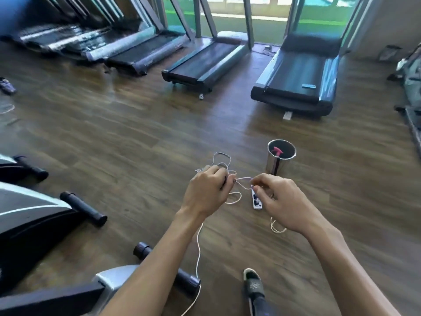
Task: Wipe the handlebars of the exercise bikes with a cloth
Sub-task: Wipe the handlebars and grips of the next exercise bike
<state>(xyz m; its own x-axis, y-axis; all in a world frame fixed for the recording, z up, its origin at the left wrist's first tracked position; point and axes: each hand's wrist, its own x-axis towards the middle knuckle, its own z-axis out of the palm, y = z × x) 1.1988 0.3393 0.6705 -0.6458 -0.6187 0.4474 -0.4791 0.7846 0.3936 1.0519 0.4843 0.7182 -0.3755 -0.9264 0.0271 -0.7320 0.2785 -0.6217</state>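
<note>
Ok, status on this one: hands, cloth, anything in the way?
Both hands, left and right, pinching a thin white cord. No cloth visible. Metal bin ahead.

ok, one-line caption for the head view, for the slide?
Both hands, left hand and right hand, untangle a thin white cord above a wooden gym floor, metal bin beside treadmills.

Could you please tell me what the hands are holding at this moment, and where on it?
Both hands grip a thin white cord: the left hand holds its bunched loops, the right hand pinches a strand beside them.
</note>
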